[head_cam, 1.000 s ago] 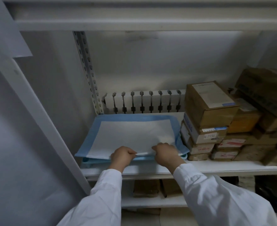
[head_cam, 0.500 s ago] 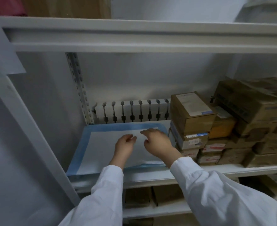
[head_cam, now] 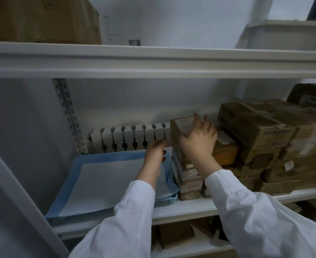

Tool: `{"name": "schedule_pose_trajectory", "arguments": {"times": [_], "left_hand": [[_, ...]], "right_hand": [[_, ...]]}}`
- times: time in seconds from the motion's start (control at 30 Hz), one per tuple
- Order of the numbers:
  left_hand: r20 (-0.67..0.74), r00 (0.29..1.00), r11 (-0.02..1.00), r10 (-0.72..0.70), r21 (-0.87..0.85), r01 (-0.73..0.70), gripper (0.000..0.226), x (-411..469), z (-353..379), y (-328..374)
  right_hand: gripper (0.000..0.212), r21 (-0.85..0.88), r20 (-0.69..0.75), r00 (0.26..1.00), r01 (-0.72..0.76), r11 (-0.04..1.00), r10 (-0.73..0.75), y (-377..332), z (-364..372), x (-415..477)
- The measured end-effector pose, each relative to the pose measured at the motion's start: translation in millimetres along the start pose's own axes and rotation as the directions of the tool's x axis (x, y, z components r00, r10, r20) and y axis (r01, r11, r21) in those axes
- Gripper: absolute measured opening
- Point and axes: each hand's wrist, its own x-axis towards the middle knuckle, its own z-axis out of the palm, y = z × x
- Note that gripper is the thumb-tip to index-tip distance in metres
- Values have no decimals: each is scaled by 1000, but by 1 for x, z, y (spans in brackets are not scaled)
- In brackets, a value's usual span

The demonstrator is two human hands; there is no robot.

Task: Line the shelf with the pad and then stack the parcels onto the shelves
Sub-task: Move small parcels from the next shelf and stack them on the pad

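the blue-edged pad [head_cam: 105,183] lies flat on the left part of the shelf [head_cam: 190,207], in the lower left of the frame. its right edge is bunched against a stack of parcels [head_cam: 185,183] at centre. the left hand [head_cam: 154,155] hovers over the pad's far right corner, just beside the stack, its fingers loosely extended and holding nothing. the right hand [head_cam: 198,140] is up at the top parcel [head_cam: 180,125] of that stack, fingers spread wide over its right side. they grip nothing, and whether they touch it i cannot tell. more brown parcels [head_cam: 265,131] are piled on the shelf at the right. a white slotted rack [head_cam: 131,136] stands along the back wall behind the pad. a large cardboard box [head_cam: 41,19] sits on the upper shelf [head_cam: 153,62], in the upper left.
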Motion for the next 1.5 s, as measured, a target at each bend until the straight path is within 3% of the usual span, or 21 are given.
{"name": "schedule_pose_trajectory", "arguments": {"times": [0.13, 0.2, 0.27, 0.33, 0.37, 0.43, 0.57, 0.67, 0.73, 0.83, 0.9, 0.97, 1.03, 1.23, 1.37, 1.5], "left_hand": [[29, 998, 998, -59, 20, 58, 47, -6, 24, 4], [56, 993, 995, -101, 20, 100, 55, -10, 35, 6], [94, 987, 992, -128, 17, 127, 57, -15, 45, 7], [123, 983, 991, -133, -1, 134, 56, -18, 52, 6], [133, 982, 990, -134, -18, 137, 57, -19, 55, 5], [131, 983, 987, -129, -77, 140, 59, -18, 57, 4], [75, 993, 967, -92, -231, 107, 42, -18, 54, 2], [42, 997, 899, -71, -430, 82, 28, -15, 45, 2], [19, 997, 862, -68, -502, 69, 29, -13, 37, 0], [-20, 994, 793, -110, -604, 75, 40, -12, 27, -11], [-24, 989, 717, -147, -691, 90, 44, -12, 22, -19], [-37, 984, 643, -172, -761, 83, 47, -14, 18, -27], [-63, 982, 599, -180, -799, 58, 47, -16, 14, -34], [-63, 980, 571, -187, -819, 57, 52, -24, 3, -50], [-50, 984, 563, -171, -825, 55, 55, -23, -5, -52], [-64, 990, 600, -125, -800, 24, 52, -18, -16, -50]], "right_hand": [[73, 88, 9, 990, -143, 986, 143, 18, -6, 6], [67, 194, 104, 969, -241, 951, 224, 30, -5, 11], [51, 333, 230, 931, -348, 876, 283, 38, -8, 13], [19, 466, 304, 903, -418, 780, 302, 40, -11, 14], [9, 517, 322, 902, -422, 745, 287, 41, -13, 16], [8, 580, 335, 916, -386, 717, 221, 42, -15, 18], [29, 711, 310, 950, -251, 657, 28, 42, -25, 21], [21, 791, 376, 926, -317, 523, -9, 42, -33, 23], [17, 761, 441, 897, -387, 520, 21, 43, -32, 24], [23, 643, 533, 843, -457, 614, 70, 51, -21, 23], [34, 558, 539, 842, -368, 744, 11, 56, -10, 24], [30, 408, 569, 819, -208, 889, -69, 57, -1, 23], [25, 257, 565, 820, -66, 964, -95, 54, 8, 18], [78, 28, 565, 817, 117, 993, -112, 56, 23, -10], [95, -85, 570, 817, 168, 982, -90, 53, 28, -11], [105, -93, 579, 815, 110, 990, -37, 49, 32, -4]]}}
